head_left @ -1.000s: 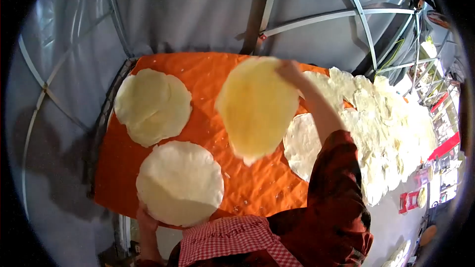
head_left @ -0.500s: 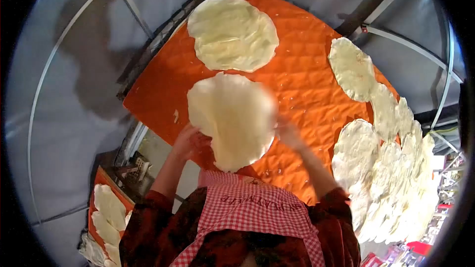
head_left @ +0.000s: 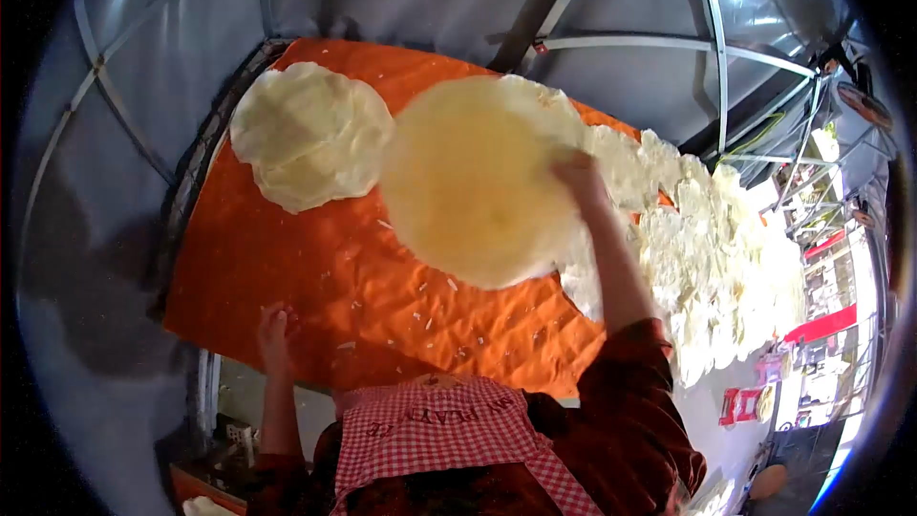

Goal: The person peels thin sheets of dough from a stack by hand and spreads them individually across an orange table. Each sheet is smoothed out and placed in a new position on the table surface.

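One round, thin, pale-yellow dough sheet (head_left: pixel 473 186) hangs in the air over the orange quilted cloth (head_left: pixel 315 268), its face tilted toward us. We grip it at its right edge with our right hand (head_left: pixel 580 177), fingers clamped on the rim. Our left hand (head_left: pixel 272 330) lies flat on the cloth near its near edge, fingers apart, holding nothing. Laid so far: a single wrinkled off-white dough round (head_left: pixel 310 134) at the far left corner of the cloth, and a dense row of overlapping pale dough rounds (head_left: pixel 712 258) running off to the right. The held sheet hides part of that row's left end, so we cannot count the pieces there. Between the corner round and the row, the middle and the whole near side of the cloth show bare, with only small white crumbs scattered on it. Our judgement: the right side is filled and the left has barely begun. The sheet in hand is not yet down, and the bare stretch has room for several more. A red-and-white checked apron (head_left: pixel 430 440) shows at the bottom. Grey plastic sheeting on a metal frame (head_left: pixel 420 0) stands behind the cloth.
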The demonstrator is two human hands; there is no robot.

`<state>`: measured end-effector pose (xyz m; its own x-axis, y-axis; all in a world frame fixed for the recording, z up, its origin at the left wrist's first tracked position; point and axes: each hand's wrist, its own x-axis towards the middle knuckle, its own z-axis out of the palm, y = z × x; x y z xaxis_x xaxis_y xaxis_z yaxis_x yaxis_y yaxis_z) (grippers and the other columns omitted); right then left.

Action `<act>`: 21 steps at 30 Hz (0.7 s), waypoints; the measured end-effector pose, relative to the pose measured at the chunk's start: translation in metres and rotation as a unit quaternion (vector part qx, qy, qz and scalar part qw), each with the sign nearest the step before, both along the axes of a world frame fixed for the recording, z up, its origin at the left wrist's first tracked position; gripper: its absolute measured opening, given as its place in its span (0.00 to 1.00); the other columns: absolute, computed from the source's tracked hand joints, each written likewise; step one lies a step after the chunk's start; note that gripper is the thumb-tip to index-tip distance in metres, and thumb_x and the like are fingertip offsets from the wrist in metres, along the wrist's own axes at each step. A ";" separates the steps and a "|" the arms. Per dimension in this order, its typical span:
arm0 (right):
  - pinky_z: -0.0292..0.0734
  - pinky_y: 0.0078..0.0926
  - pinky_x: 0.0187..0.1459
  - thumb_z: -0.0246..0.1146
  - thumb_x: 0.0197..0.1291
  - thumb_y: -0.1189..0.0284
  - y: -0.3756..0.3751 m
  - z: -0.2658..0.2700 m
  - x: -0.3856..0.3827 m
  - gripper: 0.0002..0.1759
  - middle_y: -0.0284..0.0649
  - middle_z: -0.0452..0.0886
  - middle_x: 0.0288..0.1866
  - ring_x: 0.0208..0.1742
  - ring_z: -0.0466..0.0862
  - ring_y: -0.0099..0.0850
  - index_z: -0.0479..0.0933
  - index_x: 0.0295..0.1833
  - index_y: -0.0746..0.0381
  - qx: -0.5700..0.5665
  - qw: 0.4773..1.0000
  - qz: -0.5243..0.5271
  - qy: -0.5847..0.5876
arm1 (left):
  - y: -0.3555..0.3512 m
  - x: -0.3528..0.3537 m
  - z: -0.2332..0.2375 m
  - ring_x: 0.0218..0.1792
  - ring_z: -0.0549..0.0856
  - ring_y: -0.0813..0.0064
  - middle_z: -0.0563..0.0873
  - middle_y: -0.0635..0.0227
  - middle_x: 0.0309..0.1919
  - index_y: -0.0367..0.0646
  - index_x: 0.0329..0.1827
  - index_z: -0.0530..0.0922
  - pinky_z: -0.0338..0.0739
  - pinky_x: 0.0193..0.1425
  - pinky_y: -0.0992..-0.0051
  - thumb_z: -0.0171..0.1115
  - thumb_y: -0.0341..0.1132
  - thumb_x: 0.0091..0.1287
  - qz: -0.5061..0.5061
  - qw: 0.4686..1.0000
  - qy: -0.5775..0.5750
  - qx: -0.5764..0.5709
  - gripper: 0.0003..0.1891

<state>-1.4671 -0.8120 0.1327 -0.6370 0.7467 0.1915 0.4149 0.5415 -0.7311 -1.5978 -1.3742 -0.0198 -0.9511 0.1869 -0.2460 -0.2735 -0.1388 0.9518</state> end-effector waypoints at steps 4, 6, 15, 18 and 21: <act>0.72 0.26 0.32 0.69 0.45 0.71 0.105 0.006 0.105 0.15 0.31 0.76 0.31 0.29 0.72 0.24 0.76 0.38 0.64 0.039 0.997 -0.023 0.061 | 0.002 -0.008 -0.033 0.39 0.80 0.74 0.81 0.66 0.38 0.41 0.43 0.77 0.76 0.43 0.75 0.58 0.30 0.66 -0.034 0.953 0.216 -0.211 0.06; 0.71 0.31 0.46 0.72 0.40 0.71 0.123 -0.040 0.143 0.27 0.37 0.75 0.42 0.45 0.75 0.32 0.71 0.48 0.65 0.443 0.873 -0.185 -0.089 | 0.012 -0.006 -0.034 0.39 0.80 0.69 0.80 0.63 0.37 0.40 0.42 0.77 0.75 0.43 0.71 0.61 0.31 0.63 -0.067 0.923 0.267 -0.269 0.07; 0.80 0.36 0.47 0.62 0.59 0.70 -0.156 -0.165 -0.112 0.17 0.48 0.79 0.45 0.49 0.82 0.42 0.72 0.52 0.67 -0.585 0.807 0.076 0.037 | 0.023 -0.017 -0.050 0.44 0.76 0.53 0.78 0.55 0.41 0.40 0.36 0.77 0.71 0.46 0.59 0.64 0.40 0.60 -0.110 0.833 0.383 -0.384 0.12; 0.79 0.33 0.41 0.62 0.60 0.69 -0.195 -0.199 -0.219 0.15 0.44 0.76 0.42 0.42 0.80 0.38 0.73 0.49 0.65 -0.664 0.739 -0.011 0.112 | 0.024 -0.017 -0.044 0.42 0.76 0.53 0.78 0.55 0.38 0.41 0.35 0.76 0.72 0.44 0.58 0.63 0.40 0.60 -0.102 0.836 0.376 -0.385 0.11; 0.77 0.33 0.36 0.64 0.59 0.69 -0.216 -0.189 -0.277 0.14 0.43 0.75 0.41 0.38 0.77 0.36 0.73 0.47 0.64 -0.659 0.736 -0.100 0.122 | 0.020 -0.021 -0.059 0.41 0.77 0.54 0.78 0.54 0.38 0.43 0.35 0.77 0.72 0.44 0.58 0.63 0.41 0.60 -0.111 0.851 0.358 -0.368 0.11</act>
<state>-1.7438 -1.0278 -0.0561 -0.5557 0.4604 -0.6923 0.1599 -0.7579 -0.6324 -1.6188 -1.3540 -0.0783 -0.8677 0.4275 0.2536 0.4715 0.5464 0.6923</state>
